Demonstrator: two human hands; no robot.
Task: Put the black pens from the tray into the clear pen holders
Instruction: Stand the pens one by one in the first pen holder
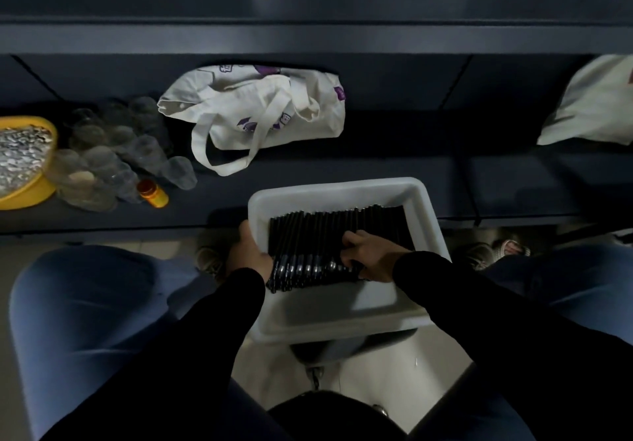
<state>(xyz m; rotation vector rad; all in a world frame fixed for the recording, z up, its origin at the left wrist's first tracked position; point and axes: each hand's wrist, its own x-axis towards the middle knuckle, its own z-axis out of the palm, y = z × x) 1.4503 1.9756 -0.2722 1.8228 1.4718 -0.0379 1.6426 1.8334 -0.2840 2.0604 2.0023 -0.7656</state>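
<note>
Both hands work at the white tray (pixel 339 190), my landmark. Right hand (pixel 371 259) curls its fingers over the near ends of the black pens (pixel 329 235), apparently gathering a few; exactly how many it holds I cannot tell. Left hand (pixel 250 252) grips the tray's left wall, I judge to steady it, since the tray overhangs the dark shelf (pixel 376 166). Pens lie side by side inside the tray. Clear pen holders (pixel 102 159) cluster well left of the tray, beyond it on the shelf; none visibly holds a pen. An orange bottle (pixel 153 194) lies between them and the tray, a yellow bowl (pixel 44 190) farther left, a cloth bag (pixel 260 111) behind.

Pens (pixel 329 235) in tray (pixel 335 190); pen holders (pixel 102 156) on shelf (pixel 376 166) far left; bag (pixel 260 111) behind tray.
</note>
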